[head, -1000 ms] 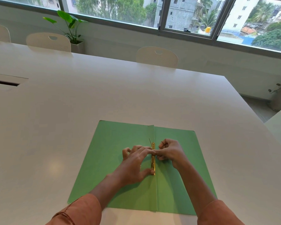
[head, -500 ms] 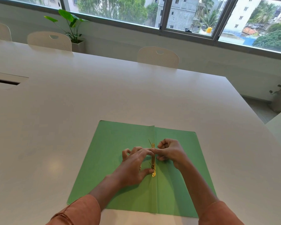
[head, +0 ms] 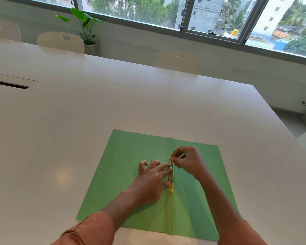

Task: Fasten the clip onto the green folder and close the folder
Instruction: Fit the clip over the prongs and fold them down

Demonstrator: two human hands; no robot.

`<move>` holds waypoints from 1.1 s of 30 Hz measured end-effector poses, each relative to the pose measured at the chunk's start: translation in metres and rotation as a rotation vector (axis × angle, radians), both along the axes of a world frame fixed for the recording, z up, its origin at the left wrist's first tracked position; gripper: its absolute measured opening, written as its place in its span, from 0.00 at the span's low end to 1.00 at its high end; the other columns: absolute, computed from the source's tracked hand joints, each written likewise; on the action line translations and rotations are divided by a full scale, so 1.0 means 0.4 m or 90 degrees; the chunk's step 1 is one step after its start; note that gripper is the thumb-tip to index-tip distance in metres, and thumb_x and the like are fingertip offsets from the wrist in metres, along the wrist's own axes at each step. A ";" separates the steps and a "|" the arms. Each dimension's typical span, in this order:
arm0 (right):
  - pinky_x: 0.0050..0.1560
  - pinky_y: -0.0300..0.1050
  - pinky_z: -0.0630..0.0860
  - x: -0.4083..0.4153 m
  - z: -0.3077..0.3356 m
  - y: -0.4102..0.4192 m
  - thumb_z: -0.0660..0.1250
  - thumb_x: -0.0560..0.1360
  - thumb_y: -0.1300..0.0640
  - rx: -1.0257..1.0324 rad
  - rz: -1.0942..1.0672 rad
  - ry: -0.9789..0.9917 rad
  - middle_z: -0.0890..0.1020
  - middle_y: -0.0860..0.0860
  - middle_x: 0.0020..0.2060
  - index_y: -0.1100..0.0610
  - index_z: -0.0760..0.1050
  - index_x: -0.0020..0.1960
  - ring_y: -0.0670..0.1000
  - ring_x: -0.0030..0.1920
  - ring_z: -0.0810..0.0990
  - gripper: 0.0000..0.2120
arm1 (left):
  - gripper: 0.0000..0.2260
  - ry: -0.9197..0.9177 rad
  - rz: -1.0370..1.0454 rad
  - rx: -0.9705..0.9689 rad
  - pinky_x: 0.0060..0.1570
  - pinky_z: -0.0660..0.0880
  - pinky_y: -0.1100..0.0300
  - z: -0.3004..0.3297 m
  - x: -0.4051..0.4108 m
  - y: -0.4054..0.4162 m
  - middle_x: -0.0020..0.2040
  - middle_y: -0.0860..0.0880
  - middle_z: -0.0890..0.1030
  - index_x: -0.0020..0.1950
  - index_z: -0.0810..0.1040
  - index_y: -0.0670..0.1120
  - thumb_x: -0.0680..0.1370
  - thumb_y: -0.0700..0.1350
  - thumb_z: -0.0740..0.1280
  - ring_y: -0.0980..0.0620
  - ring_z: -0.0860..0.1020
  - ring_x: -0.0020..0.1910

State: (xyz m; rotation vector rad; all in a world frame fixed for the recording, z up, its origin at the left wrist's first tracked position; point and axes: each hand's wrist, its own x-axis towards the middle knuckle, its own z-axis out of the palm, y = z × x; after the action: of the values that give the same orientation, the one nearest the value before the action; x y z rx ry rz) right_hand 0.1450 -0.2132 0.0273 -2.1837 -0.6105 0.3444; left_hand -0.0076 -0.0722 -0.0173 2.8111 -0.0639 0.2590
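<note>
Clip: a brass strip fastener (head: 170, 181) lies along the spine crease of the folder, running from 12 to 6 o'clock; its far end is hidden under fingertips.
Folder: the green folder (head: 131, 183) lies open and flat, both covers spread, at 6 o'clock on the white table (head: 113, 106), near the person's edge.
Progress: judged from this view, the fastening is under way; the strip sits in place on the spine, but whether its prongs are bent down cannot be told. Closing the folder is not yet done.
Left hand: the left hand (head: 151, 181) rests flat at 9 o'clock of the clip, fingers spread, index tip and thumb touching the strip's edge, pressing it down rather than gripping.
Right hand: the right hand (head: 187, 160) is at 1 o'clock of the clip, thumb and fingertips pressed together in a pinch at the strip's far end; what it nips is too small to tell.
Surroundings: chair backs (head: 177, 61) at 12 o'clock across the table, a potted plant (head: 83, 27) at 10 o'clock under the windows.
</note>
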 end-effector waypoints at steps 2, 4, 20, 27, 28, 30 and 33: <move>0.35 0.46 0.85 0.016 0.007 -0.009 0.81 0.70 0.65 0.001 -0.010 0.067 0.87 0.59 0.33 0.63 0.85 0.41 0.51 0.29 0.84 0.05 | 0.25 -0.005 0.004 0.014 0.65 0.53 0.47 -0.001 0.002 -0.005 0.76 0.59 0.70 0.77 0.70 0.54 0.81 0.59 0.59 0.53 0.65 0.74; 0.36 0.43 0.85 0.031 0.010 -0.012 0.81 0.69 0.65 -0.009 -0.018 0.119 0.87 0.58 0.32 0.65 0.85 0.42 0.49 0.30 0.85 0.07 | 0.24 -0.012 0.005 0.030 0.63 0.54 0.47 -0.001 0.002 -0.009 0.75 0.59 0.72 0.75 0.72 0.54 0.80 0.58 0.61 0.52 0.68 0.72; 0.34 0.44 0.85 0.066 0.011 0.046 0.80 0.71 0.68 -0.144 0.011 0.097 0.84 0.55 0.31 0.66 0.83 0.42 0.48 0.27 0.83 0.06 | 0.21 -0.013 -0.007 0.090 0.63 0.54 0.44 0.032 0.008 -0.021 0.72 0.56 0.73 0.72 0.74 0.51 0.79 0.53 0.65 0.49 0.69 0.69; 0.35 0.50 0.87 0.061 -0.005 0.055 0.80 0.70 0.68 -0.175 -0.018 0.059 0.84 0.55 0.28 0.61 0.82 0.36 0.49 0.26 0.83 0.08 | 0.22 -0.014 -0.008 0.095 0.63 0.55 0.44 0.037 0.009 -0.022 0.73 0.55 0.71 0.73 0.73 0.51 0.80 0.53 0.65 0.49 0.69 0.68; 0.35 0.50 0.87 0.060 -0.003 0.056 0.80 0.70 0.67 -0.182 -0.017 0.052 0.84 0.55 0.28 0.61 0.83 0.37 0.50 0.26 0.84 0.08 | 0.22 -0.014 -0.008 0.095 0.63 0.55 0.44 0.037 0.008 -0.022 0.73 0.55 0.71 0.73 0.73 0.51 0.80 0.53 0.65 0.49 0.69 0.68; 0.37 0.54 0.88 0.060 0.002 0.060 0.80 0.70 0.67 -0.193 -0.010 0.036 0.85 0.57 0.30 0.62 0.83 0.38 0.55 0.30 0.87 0.07 | 0.22 -0.015 -0.008 0.098 0.62 0.54 0.44 0.038 0.009 -0.022 0.73 0.56 0.71 0.73 0.73 0.51 0.80 0.53 0.65 0.49 0.69 0.68; 0.39 0.59 0.87 0.055 0.012 0.067 0.80 0.69 0.67 -0.212 0.012 -0.006 0.86 0.58 0.32 0.62 0.84 0.38 0.60 0.35 0.88 0.05 | 0.21 -0.014 -0.009 0.097 0.63 0.53 0.45 0.041 0.011 -0.022 0.73 0.55 0.71 0.73 0.74 0.51 0.80 0.54 0.65 0.49 0.69 0.68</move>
State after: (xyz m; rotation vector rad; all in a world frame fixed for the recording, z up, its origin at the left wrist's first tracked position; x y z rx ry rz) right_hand 0.1669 -0.1864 0.0322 -2.4990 -0.6127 0.4745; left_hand -0.0031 -0.0809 -0.0009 2.9579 -0.1122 0.2939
